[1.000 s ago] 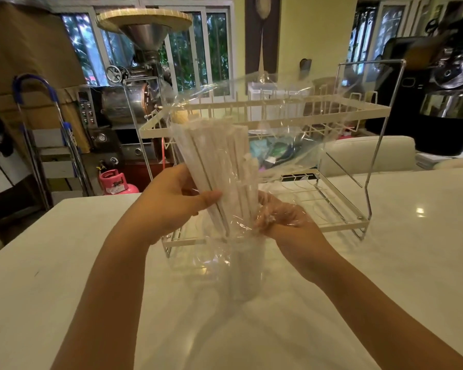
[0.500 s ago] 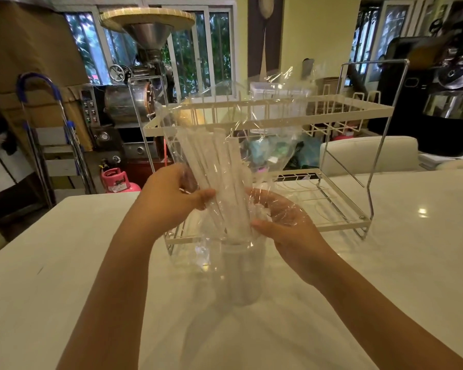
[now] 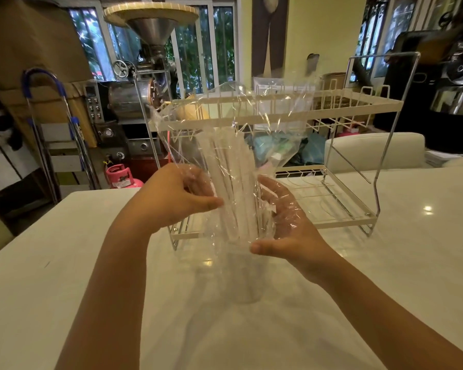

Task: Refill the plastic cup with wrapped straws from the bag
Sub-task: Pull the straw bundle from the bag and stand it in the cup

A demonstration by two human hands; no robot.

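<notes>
Clear, crinkly film is wrapping the whole bundle: the bag [image 3: 233, 156] is standing upright between both hands, just above the plastic cup [image 3: 242, 276], which is sitting on the white bench [image 3: 64, 263] in front of the wire rack [image 3: 345, 166]. The wrapped straws [image 3: 230, 188] are showing through the film as pale paper sticks, packed loosely and leaning slightly.

The left hand [image 3: 177, 198] is pressing against the left side of the bag, thumb laid across the near face and fingers curled behind, so it is gripping film and straws together. The right hand [image 3: 286, 222] is cupping the right side and lower end, fingers spread open behind the plastic and thumb pointing left under the bundle; whether it is actually squeezing I cannot tell.

The load is looking very light, but the film is likely slippery and soft, giving no support of its own. The straws are probably stiff enough lengthwise yet easy to bend or crush if squeezed hard. Holding around the middle of the bundle, through the film, seems safest, guiding the lower ends into the cup mouth. The empty-looking cup is light too and could tip if nudged.
</notes>
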